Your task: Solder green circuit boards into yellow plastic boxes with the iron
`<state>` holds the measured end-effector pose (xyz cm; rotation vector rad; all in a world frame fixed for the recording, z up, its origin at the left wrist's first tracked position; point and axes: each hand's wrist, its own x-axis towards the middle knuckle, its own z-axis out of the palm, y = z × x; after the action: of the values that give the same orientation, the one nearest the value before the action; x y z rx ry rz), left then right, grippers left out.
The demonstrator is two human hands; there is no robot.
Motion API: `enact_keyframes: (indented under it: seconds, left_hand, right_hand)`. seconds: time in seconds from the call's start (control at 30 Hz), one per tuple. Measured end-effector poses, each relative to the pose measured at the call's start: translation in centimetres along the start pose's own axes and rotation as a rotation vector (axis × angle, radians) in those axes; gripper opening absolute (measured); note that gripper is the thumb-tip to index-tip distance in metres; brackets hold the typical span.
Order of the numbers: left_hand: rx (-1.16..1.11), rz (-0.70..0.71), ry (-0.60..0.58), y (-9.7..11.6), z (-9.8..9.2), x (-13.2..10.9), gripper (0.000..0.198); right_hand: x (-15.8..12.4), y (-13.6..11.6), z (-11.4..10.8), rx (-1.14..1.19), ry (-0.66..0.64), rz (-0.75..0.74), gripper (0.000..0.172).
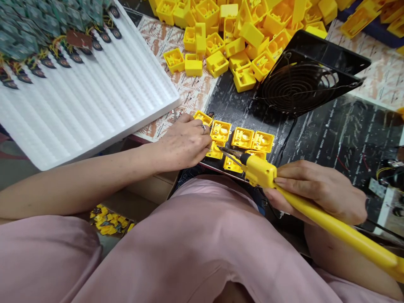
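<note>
My right hand point(318, 191) is closed around a yellow soldering iron point(315, 210), whose metal tip points left at a yellow plastic housing point(215, 150) near the table's front edge. My left hand point(184, 143) rests on that housing with its fingers curled and pinched at it. Several more open yellow housings point(242, 138) lie in a row beside it on a black mat point(331, 130).
A heap of yellow housings point(240, 33) fills the back of the table. A black fan grille point(299, 80) lies right of the heap. A white ribbed foam tray point(85, 97) with circuit boards point(38, 29) stands at the left. My knees in pink cloth point(202, 244) fill the foreground.
</note>
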<state>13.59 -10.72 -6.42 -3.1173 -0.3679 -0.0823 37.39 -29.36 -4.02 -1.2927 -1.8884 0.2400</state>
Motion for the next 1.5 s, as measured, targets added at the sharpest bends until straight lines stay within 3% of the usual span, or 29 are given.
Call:
enact_keyframes:
  seconds: [0.23, 0.37, 0.43, 0.53, 0.63, 0.8, 0.87, 0.97, 1.3, 1.5]
  left_hand:
    - [-0.015, -0.021, -0.047, 0.1, -0.4, 0.3, 0.027]
    - [-0.03, -0.047, -0.087, 0.2, -0.8, 0.2, 0.029]
    - [-0.044, -0.035, -0.099, 0.1, -1.0, 0.0, 0.033]
    - [-0.144, -0.052, -0.053, -0.1, -1.0, -0.6, 0.035]
    - [-0.183, -0.162, 0.036, -0.2, -0.5, -1.0, 0.031]
    - [-0.133, -0.247, 0.096, 0.0, 0.2, -0.8, 0.036]
    - [-0.107, -0.234, 0.094, 0.1, 0.3, -0.6, 0.036]
    - [-0.059, -0.211, 0.069, 0.1, 0.3, -0.3, 0.036]
    - [-0.011, -0.118, -0.073, -0.2, -0.9, 1.4, 0.027]
    - [0.073, -0.055, -0.161, -0.5, -1.5, 2.0, 0.028]
  right_hand:
    - [-0.3, 0.7, 0.4, 0.044, 0.116, -0.053, 0.019]
    - [-0.5, 0.8, 0.8, -0.035, 0.11, -0.05, 0.051]
    - [-0.6, 0.8, 1.0, -0.068, 0.141, -0.06, 0.058]
    - [-0.8, 0.8, 1.4, 0.017, 0.2, -0.051, 0.047]
    - [-1.1, 0.7, 1.7, 0.099, 0.261, -0.012, 0.036]
    - [-1.6, 0.7, 2.4, -0.018, 0.238, 0.095, 0.047]
    - [-1.3, 0.7, 2.7, -0.018, 0.235, 0.059, 0.041]
    - [-0.7, 0.6, 3.1, 0.048, 0.271, -0.021, 0.024]
    - [0.3, 0.3, 3.8, -0.027, 0.207, -0.107, 0.025]
    - [0.6, 0.1, 2.4, -0.003, 0.191, -0.09, 0.023]
